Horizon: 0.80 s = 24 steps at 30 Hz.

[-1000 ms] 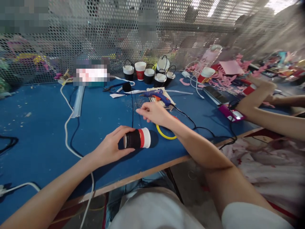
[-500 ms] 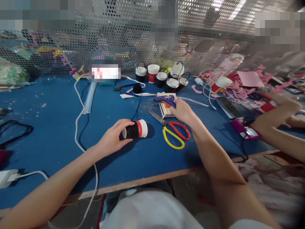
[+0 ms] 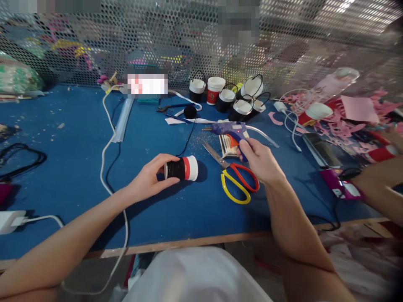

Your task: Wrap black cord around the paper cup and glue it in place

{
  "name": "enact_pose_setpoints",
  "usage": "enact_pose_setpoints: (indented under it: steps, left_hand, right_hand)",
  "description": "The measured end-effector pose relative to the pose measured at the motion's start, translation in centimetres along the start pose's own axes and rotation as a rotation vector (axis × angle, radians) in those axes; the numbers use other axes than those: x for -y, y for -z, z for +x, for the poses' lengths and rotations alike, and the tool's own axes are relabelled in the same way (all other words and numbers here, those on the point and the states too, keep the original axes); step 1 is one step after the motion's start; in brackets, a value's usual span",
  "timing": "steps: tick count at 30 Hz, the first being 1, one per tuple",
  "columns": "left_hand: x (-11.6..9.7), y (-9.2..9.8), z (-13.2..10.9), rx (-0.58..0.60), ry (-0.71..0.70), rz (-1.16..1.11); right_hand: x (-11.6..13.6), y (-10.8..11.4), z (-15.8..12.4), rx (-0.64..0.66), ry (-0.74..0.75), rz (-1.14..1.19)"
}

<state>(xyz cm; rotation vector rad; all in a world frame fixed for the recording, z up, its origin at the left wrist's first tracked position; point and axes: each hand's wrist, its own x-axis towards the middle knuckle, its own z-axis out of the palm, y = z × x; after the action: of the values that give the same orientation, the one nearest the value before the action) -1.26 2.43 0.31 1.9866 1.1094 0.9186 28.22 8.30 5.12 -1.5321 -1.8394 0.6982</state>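
Left hand (image 3: 148,177): curled round paper cup (image 3: 176,169). Right hand (image 3: 258,158): gripping glue gun (image 3: 224,128), label (image 3: 236,126) too small to read.

mesh (image 3: 176,37): grey, full of holes, right across the back
phone (image 3: 321,151): lying flat off to the right, purple pack (image 3: 340,184) just beside it
pink scraps (image 3: 338,126): total mess back right, bottle (image 3: 335,86) tilted near them
white cord (image 3: 102,163): snaking down the left and off the front
white plug (image 3: 11,221): far left, black cord (image 3: 40,156) looped behind it
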Motion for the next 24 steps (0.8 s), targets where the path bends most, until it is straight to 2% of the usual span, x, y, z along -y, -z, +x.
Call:
enact_pose_setpoints:
  steps: [3,7,11,14,20,24]
  left_hand:
    - [0.3,0.1,0.1,-0.011,0.029,-0.028]
    - [0.4,0.2,0.1,-0.007,0.061,-0.045]
    - [0.1,0.5,0.1,0.0,0.024,0.016]
    - [-0.1,0.7,0.2,-0.025,-0.037,0.094]
    - [0.2,0.9,0.4,-0.066,-0.016,0.089]
    - [0.2,0.8,0.4,-0.087,0.036,0.082]
  right_hand:
    - [0.5,-0.5,-0.5,0.068,-0.1,0.196]
    - [1.5,-0.9,-0.9,0.262,-0.159,0.474]
    - [2.8,-0.9,-1.5,0.436,-0.202,0.492]
    - [3.1,-1.0,-1.9,0.502,-0.149,0.429]
    - [2.3,-2.1,-3.0,0.317,0.007,0.119]
    - [2.1,-2.8,-3.6,0.241,0.183,-0.019]
